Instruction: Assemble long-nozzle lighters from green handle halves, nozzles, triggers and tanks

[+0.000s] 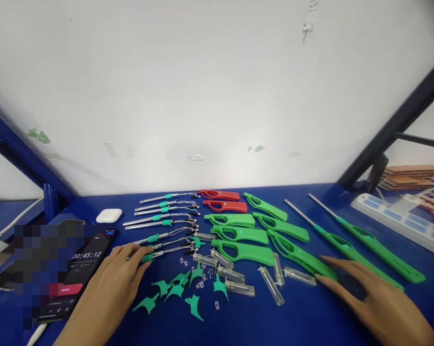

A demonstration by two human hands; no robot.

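Observation:
On the left, my left hand (121, 271) has its thumb and forefinger closed about the teal collar of the nearest metal lighter tube (161, 252); its palm hides the tube's far end. More wired lighter tubes (148, 224) lie in a row behind it. On the right, my right hand (371, 293) has thumb and forefinger at either side of the butt of a green lighter handle (299, 255), touching it. Other green handles (244, 234) and two red handles (224, 205) lie in the middle. Teal triggers (175, 290) and clear fuel tanks (271, 286) are scattered in front.
Two long green lighters (379, 252) with metal tubes lie at the right, near a white power strip (400, 221). A phone (83, 262) showing a timer and a white earbud case (109, 216) lie left. Tiny pale parts (201, 283) lie among the tanks. A white wall (217, 96) stands behind.

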